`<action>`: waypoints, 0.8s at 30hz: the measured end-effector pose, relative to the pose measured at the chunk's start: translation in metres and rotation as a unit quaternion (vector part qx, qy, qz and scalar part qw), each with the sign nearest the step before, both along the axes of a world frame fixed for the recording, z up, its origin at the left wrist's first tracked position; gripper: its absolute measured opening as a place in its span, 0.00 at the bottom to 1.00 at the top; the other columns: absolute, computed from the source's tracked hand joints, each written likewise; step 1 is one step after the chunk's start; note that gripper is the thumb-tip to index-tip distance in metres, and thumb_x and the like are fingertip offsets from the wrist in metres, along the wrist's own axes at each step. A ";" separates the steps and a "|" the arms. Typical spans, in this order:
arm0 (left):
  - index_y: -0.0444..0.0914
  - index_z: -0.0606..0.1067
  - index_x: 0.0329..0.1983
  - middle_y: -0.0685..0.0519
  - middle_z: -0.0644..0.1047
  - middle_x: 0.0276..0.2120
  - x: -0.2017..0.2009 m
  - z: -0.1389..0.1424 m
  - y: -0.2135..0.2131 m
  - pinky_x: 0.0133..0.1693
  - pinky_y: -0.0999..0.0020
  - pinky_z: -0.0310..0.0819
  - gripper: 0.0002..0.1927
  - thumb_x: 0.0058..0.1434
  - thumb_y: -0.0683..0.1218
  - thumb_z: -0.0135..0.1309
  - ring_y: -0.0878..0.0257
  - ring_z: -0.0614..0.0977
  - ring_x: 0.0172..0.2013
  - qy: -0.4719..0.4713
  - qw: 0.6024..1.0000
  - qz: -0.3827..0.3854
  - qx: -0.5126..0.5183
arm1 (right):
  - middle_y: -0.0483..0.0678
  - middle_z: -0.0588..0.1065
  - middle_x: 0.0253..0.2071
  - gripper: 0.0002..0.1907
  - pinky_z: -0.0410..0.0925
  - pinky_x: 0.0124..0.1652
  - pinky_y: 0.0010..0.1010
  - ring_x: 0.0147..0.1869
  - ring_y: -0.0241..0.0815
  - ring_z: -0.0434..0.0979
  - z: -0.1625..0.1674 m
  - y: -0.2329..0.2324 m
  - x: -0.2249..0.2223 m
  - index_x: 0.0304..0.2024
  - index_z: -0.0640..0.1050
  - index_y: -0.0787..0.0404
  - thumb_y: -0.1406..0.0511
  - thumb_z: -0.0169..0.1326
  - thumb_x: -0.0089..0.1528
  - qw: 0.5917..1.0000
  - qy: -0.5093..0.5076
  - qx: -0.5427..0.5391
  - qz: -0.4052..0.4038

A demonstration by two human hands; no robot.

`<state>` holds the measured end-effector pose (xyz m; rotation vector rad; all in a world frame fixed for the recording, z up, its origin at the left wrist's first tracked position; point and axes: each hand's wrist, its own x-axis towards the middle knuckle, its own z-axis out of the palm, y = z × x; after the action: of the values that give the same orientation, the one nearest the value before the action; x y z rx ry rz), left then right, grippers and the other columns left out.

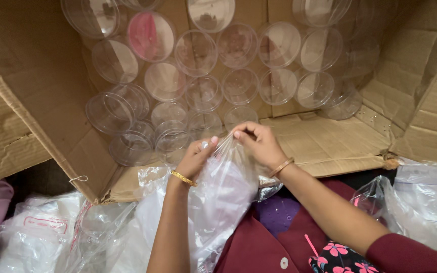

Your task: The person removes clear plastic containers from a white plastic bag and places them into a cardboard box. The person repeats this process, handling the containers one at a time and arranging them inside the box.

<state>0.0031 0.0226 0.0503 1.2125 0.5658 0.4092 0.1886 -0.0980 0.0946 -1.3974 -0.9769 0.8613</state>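
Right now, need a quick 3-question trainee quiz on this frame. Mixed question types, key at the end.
1. True or false: both hands grip the top of the clear plastic bag.
2. Where are the clear round plastic containers stacked? A) on a metal shelf B) inside the open cardboard box C) in a bucket
3. What does the left hand wear at the wrist?

Key:
1. True; the right hand pinches it too.
2. B
3. A gold bangle.
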 end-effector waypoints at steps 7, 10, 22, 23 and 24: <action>0.42 0.76 0.33 0.58 0.76 0.30 -0.033 0.001 0.005 0.34 0.70 0.69 0.13 0.63 0.55 0.52 0.68 0.75 0.31 -0.057 0.976 0.104 -0.182 | 0.39 0.69 0.20 0.17 0.59 0.25 0.19 0.20 0.27 0.62 -0.035 -0.018 0.019 0.37 0.79 0.67 0.58 0.57 0.69 0.909 0.335 -0.111 0.221; 0.43 0.73 0.32 0.59 0.73 0.31 -0.073 0.000 0.021 0.38 0.71 0.68 0.13 0.70 0.53 0.55 0.69 0.73 0.35 -0.128 0.987 0.069 -0.069 | 0.42 0.72 0.25 0.12 0.69 0.43 0.28 0.29 0.33 0.69 -0.035 -0.027 0.023 0.35 0.75 0.64 0.61 0.58 0.67 0.875 0.445 -0.017 0.188; 0.32 0.81 0.40 0.33 0.80 0.39 -0.100 -0.019 0.043 0.46 0.48 0.74 0.16 0.61 0.51 0.59 0.37 0.81 0.44 0.490 0.759 0.228 0.363 | 0.44 0.74 0.32 0.05 0.66 0.33 0.27 0.34 0.33 0.71 -0.075 0.102 -0.034 0.43 0.77 0.62 0.71 0.49 0.68 0.994 -0.020 -0.015 0.104; 0.30 0.81 0.39 0.32 0.79 0.41 -0.099 -0.028 0.045 0.49 0.48 0.74 0.16 0.61 0.50 0.59 0.36 0.80 0.46 0.520 0.737 0.233 0.364 | 0.46 0.75 0.33 0.05 0.68 0.34 0.29 0.35 0.35 0.74 -0.082 0.110 -0.037 0.42 0.77 0.62 0.71 0.50 0.67 0.991 -0.085 0.001 0.105; 0.31 0.81 0.38 0.33 0.80 0.40 -0.099 -0.035 0.049 0.48 0.47 0.74 0.16 0.60 0.51 0.59 0.37 0.81 0.45 0.529 0.735 0.212 0.367 | 0.48 0.76 0.33 0.05 0.69 0.36 0.31 0.36 0.38 0.76 -0.087 0.115 -0.041 0.42 0.76 0.61 0.71 0.49 0.67 0.986 -0.135 -0.007 0.101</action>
<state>-0.0959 0.0714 0.0149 2.0776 1.8245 0.2843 0.1475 0.0175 0.0075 -1.4704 -1.3398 0.8399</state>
